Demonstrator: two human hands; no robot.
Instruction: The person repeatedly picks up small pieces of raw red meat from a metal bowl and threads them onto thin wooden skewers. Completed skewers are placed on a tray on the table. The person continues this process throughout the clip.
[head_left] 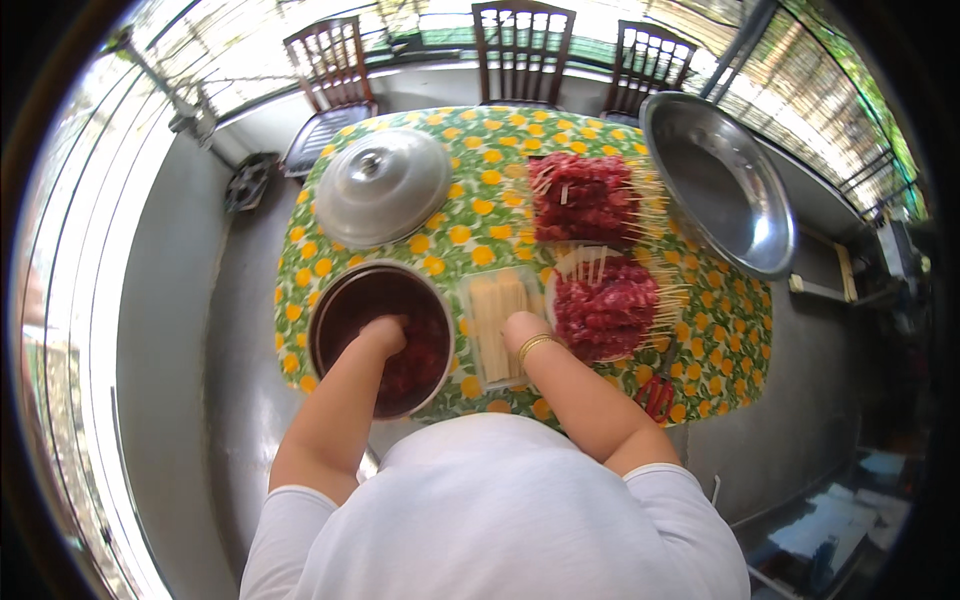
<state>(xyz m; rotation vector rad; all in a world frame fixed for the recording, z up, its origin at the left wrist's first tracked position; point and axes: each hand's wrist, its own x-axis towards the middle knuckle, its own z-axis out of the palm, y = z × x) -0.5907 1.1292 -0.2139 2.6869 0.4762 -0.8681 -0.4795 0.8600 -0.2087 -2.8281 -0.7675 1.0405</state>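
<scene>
My left hand [385, 335] reaches down into a deep round metal pot [317, 345] at the front left of the table. Its fingers are hidden, at the raw red meat [415, 362] inside. Over a clear plastic tray [467, 315] of thin wooden skewers [492, 318], my right hand, with gold bangles at the wrist, [522, 328] touches the sticks; its fingertips are out of sight. Just right of it, a plate of skewered raw meat [605, 310] has stick ends pointing right. Behind that plate lies another pile of meat skewers [585, 195].
A domed metal lid [385, 190] lies at the back left. At the back right, a large metal basin [730, 190] overhangs the table edge. Red-handled scissors [655, 398] rest near the right front. The fruit-patterned tablecloth [480, 207] covers the table; chairs [523, 55] stand beyond.
</scene>
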